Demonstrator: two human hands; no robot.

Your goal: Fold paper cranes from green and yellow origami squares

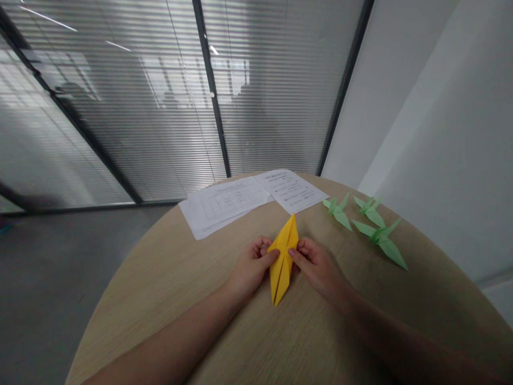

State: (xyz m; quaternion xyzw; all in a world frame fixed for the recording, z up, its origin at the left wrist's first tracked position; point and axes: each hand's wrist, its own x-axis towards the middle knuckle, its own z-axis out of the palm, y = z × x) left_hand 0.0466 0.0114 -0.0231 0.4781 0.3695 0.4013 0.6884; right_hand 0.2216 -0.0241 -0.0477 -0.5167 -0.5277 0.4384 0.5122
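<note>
A yellow folded paper (284, 258), a long diamond shape, lies on the round wooden table (168, 278) in front of me. My left hand (252, 266) pinches its left edge with thumb and curled fingers. My right hand (316, 266) pinches the right edge the same way. Both hands rest on the tabletop, one on each side of the paper's middle crease.
Three green paper cranes (374, 227) sit on the table to the right. White printed sheets (248, 200) lie at the far edge. Behind the table stands a glass wall with blinds (160, 96), and a white wall (441, 133) to the right.
</note>
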